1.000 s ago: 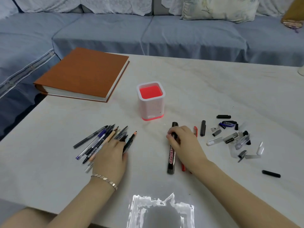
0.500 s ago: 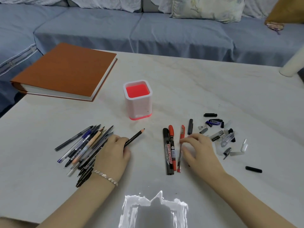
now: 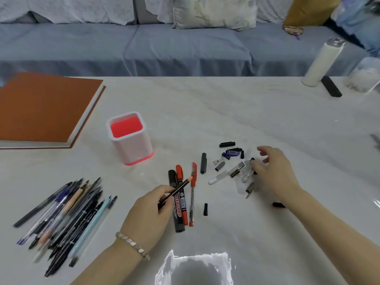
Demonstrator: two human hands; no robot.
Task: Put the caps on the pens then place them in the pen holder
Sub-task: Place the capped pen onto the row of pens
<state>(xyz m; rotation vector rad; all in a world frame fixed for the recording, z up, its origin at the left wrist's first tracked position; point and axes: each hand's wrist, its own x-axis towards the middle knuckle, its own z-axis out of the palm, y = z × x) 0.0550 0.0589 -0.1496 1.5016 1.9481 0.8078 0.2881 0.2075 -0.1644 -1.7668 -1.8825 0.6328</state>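
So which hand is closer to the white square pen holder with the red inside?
Left. The left hand, holding a dark pencil, sits just below the pen holder; the right hand is far off to its right, among the loose caps.

Pen pile [image 3: 61,214] left, caps [image 3: 232,163] right, 3 markers [image 3: 182,198] between; pen holder [image 3: 130,138] behind markers.

Orange book [image 3: 45,112] far left; white bottle [image 3: 322,62] far right; sofa [image 3: 164,48] behind.
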